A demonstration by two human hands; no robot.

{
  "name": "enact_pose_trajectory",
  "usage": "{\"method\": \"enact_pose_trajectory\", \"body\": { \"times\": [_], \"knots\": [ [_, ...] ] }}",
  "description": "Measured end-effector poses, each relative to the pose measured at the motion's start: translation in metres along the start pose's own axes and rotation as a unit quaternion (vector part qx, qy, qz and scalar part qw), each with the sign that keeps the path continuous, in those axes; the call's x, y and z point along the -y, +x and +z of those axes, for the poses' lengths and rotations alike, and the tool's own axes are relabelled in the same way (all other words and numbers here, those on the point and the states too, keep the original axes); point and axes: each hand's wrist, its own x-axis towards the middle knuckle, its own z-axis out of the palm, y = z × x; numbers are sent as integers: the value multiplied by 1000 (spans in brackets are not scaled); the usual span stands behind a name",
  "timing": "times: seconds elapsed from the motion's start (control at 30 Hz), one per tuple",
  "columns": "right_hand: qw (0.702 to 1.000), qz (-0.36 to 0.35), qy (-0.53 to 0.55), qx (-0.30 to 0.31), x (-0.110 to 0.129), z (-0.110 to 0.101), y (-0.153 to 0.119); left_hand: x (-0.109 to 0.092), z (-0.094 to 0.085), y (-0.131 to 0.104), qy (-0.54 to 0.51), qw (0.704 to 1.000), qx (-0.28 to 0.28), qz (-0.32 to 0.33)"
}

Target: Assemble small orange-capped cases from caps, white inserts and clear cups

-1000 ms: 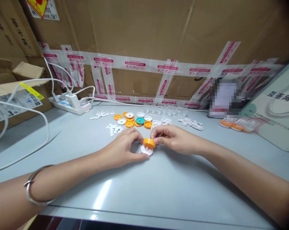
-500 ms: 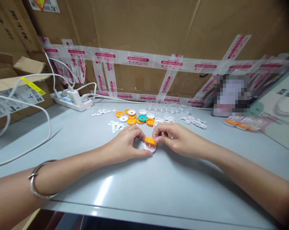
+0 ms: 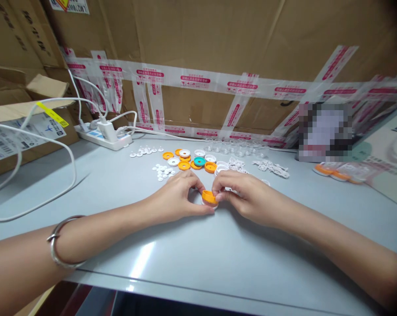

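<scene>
Between my hands an orange plastic ring (image 3: 209, 197) sits over a white round base (image 3: 213, 206), close to the tabletop. My right hand (image 3: 243, 192) pinches the orange ring's right side with thumb and fingertips. From the left, my left hand (image 3: 182, 196) curls thumb and fingers around the base and ring and steadies them. Just beyond lie loose orange rings (image 3: 184, 166), white rings (image 3: 173, 162) and a teal ring (image 3: 199, 162). Small white pegged discs (image 3: 146, 152) and white buttons (image 3: 160, 171) are scattered to their left.
Clear round covers (image 3: 231, 147) line the back, with white lattice pieces (image 3: 270, 168) in front at right. Bagged orange-and-white discs (image 3: 337, 172) lie far right. A power strip (image 3: 109, 139) and looping white cables stand left. A taped cardboard box (image 3: 192, 105) walls the back.
The orange ring has come down from a tilted position above the white base onto it. Both hands stay around the parts, and the view has shifted slightly.
</scene>
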Motion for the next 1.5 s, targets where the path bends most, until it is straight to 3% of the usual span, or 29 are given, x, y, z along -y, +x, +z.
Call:
{"method": "enact_pose_trajectory", "body": {
  "times": [0.43,0.67,1.03,1.27,1.5],
  "knots": [
    [992,-82,-89,-31,1,11,-5,-2,0,-1,11,1000,-10,4],
    [996,-65,-54,-13,2,12,-7,-2,-2,-1,11,1000,2,11],
    [996,-70,-41,-41,3,18,-10,-1,-4,-4,3,1000,9,7],
    [996,-27,-29,-81,4,24,-12,-4,-5,-3,4,1000,9,-12],
    [996,57,50,-40,14,16,-12,-1,-2,-4,20,1000,-14,15]
  ]
}}
